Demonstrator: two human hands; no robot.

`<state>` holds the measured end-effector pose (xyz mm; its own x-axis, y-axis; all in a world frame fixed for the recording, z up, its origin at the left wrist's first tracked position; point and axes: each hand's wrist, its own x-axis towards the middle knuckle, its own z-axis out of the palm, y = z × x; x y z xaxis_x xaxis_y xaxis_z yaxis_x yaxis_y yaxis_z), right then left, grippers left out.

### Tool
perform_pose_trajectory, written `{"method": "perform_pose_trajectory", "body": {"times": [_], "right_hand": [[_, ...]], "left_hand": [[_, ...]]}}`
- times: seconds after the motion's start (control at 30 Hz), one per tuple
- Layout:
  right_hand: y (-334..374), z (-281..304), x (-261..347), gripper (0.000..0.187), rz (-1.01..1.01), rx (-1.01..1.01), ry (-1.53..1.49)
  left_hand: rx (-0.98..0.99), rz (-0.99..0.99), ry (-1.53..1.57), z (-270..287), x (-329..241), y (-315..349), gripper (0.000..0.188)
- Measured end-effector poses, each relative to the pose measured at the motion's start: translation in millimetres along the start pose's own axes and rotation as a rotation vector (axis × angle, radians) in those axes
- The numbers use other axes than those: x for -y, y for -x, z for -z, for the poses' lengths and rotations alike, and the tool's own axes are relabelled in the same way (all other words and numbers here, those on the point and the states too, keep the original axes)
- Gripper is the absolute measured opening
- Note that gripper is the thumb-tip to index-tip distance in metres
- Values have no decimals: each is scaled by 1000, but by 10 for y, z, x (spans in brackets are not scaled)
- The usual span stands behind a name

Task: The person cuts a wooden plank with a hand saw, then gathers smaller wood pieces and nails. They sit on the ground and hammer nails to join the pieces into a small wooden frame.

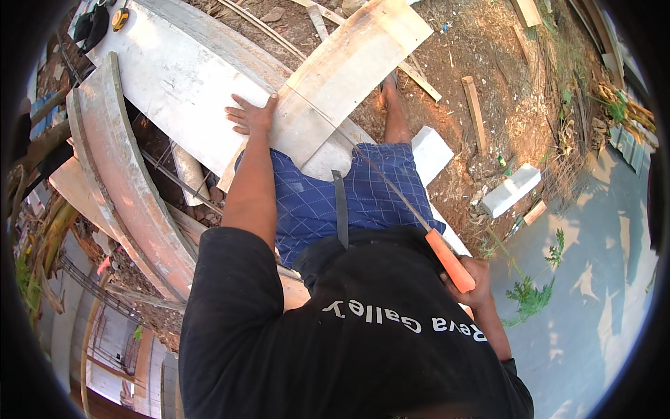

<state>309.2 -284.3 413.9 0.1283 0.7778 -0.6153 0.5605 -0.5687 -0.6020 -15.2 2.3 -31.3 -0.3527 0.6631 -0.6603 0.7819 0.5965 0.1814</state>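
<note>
My right hand, at the right of my waist, is closed around the orange handle of a handsaw. The thin blade, seen nearly edge-on, runs up and to the left over my thigh and reaches a pale wooden board. This board lies across a long whitish beam that I straddle. My left hand rests flat with fingers spread on the whitish surface, its thumb side against the board's left edge. A line crosses the board where the blade meets it; how deep the blade sits cannot be seen.
A yellow tape measure lies on the beam's far left end beside dark items. Curved, weathered channel pieces stand at the left. Wood offcuts and white blocks lie on the dirt to the right, near a grey paved surface.
</note>
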Motion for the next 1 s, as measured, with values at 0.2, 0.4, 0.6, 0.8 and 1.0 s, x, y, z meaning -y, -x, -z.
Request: {"method": "perform_pose_trajectory", "body": {"times": [0.2,0.4,0.6,0.8,1.0], "right_hand": [[109,17,-46,26,8,-4,45],[110,35,-6,26,-38,44,75],[-498,-233,316,23,-110,18,-101],[-1607,-1001,183,28,-57,57,-69],[-246,62,481,27,-98,209,141]], "left_hand": [[4,1,-16,-9,-12,1,139],[15,21,18,56,-14,50,139],[16,26,29,34,-3,31,139],[40,0,17,56,-89,31,139],[-22,11,45,24,4,8,139]]}}
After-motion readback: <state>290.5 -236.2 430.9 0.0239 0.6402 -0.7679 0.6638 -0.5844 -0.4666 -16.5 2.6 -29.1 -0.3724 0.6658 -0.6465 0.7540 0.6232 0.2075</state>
